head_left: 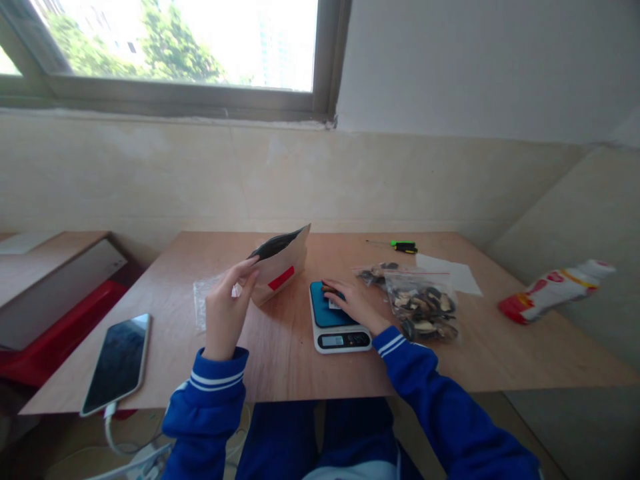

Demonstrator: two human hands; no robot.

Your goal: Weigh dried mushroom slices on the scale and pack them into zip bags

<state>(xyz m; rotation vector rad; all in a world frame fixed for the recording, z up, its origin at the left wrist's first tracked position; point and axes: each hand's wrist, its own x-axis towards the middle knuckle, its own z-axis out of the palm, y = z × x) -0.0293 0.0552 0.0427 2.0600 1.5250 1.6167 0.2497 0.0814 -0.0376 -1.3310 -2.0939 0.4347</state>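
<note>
My left hand (230,300) pinches the near-left rim of a kraft paper pouch (275,277) with a red label. The pouch stands on the table, its mouth open and tilted, showing a dark lining. Over the blue platform of a small digital kitchen scale (343,327), my right hand (353,303) has its fingers closed around a small brown piece, which looks like a dried mushroom slice (327,288). The scale's display is lit, but its digits are too small to read. Right of the scale lie a large zip bag of dried mushroom slices (425,303) and a smaller bag (377,273).
A clear plastic bag (200,303) lies left of the pouch. A charging phone (117,363) rests near the left edge. Farther back are a green-and-black screwdriver (404,248) and a white paper sheet (457,275). A red-and-white bottle (553,290) is at the right.
</note>
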